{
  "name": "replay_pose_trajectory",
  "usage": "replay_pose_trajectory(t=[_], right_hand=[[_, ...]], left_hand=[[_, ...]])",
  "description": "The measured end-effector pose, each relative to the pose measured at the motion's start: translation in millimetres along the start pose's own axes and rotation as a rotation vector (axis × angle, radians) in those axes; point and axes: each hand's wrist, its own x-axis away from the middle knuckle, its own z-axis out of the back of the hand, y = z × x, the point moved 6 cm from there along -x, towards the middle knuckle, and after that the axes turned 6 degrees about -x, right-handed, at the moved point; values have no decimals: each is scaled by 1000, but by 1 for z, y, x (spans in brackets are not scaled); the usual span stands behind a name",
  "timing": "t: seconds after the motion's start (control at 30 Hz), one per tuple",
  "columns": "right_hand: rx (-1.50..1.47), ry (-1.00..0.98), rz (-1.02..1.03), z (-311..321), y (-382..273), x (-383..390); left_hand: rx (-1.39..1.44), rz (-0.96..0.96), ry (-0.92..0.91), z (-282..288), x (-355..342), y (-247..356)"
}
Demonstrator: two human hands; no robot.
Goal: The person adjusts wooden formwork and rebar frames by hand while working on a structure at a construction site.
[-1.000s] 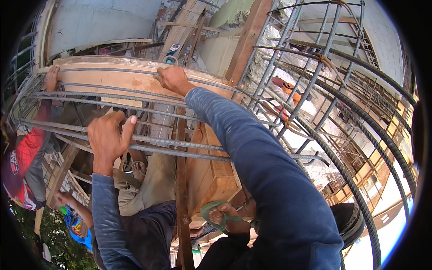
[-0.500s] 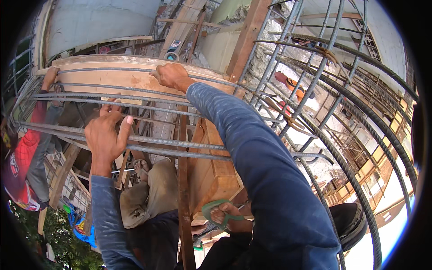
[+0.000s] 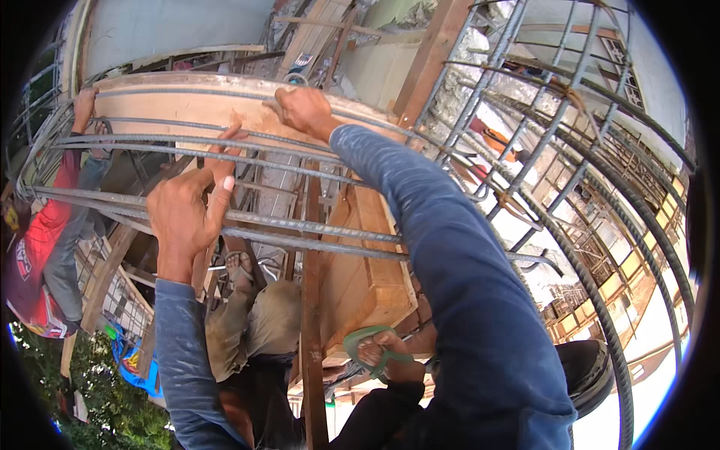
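My right hand (image 3: 304,112) is closed around the upper bar of a horizontal rebar bundle (image 3: 315,234), beside the face of a long plywood-coloured board (image 3: 172,105). My left hand (image 3: 184,217) is closed on the nearer bars, lower left. Just beyond it, another person's fingers (image 3: 229,139) reach up between the bars from below. At the left, a co-worker in a red top (image 3: 41,255) has a hand (image 3: 84,109) on the board's end.
A vertical rebar cage (image 3: 540,142) and a timber post (image 3: 427,67) stand at the right. Below are a wooden box-like form (image 3: 360,292), a narrow timber (image 3: 311,345), a person's trousers (image 3: 274,315), a sandalled foot (image 3: 375,349), a blue tarp (image 3: 131,367) and foliage.
The other person's fingers below have risen between the bars, past my left hand. The board and my right hand appear higher and slightly rightward in the picture.
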Motion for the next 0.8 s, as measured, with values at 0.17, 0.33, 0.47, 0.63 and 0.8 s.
replay_pose_trajectory(t=[0.17, 0.33, 0.47, 0.63, 0.8], right_hand=[[-18, -65, -47, 9, 4, -4], [-250, -190, 17, -5, 11, -18], [-161, -137, -99, 5, 6, -4], [-387, -324, -40, -12, 20, -22], [-104, 71, -94, 14, -2, 15]], left_hand=[[6, 14, 16, 1, -3, 0], [-37, 34, -5, 0, 0, 0], [-70, 32, -27, 2, -6, 0], [-49, 26, -24, -3, -3, -1], [-66, 15, -40, -4, -3, -2]])
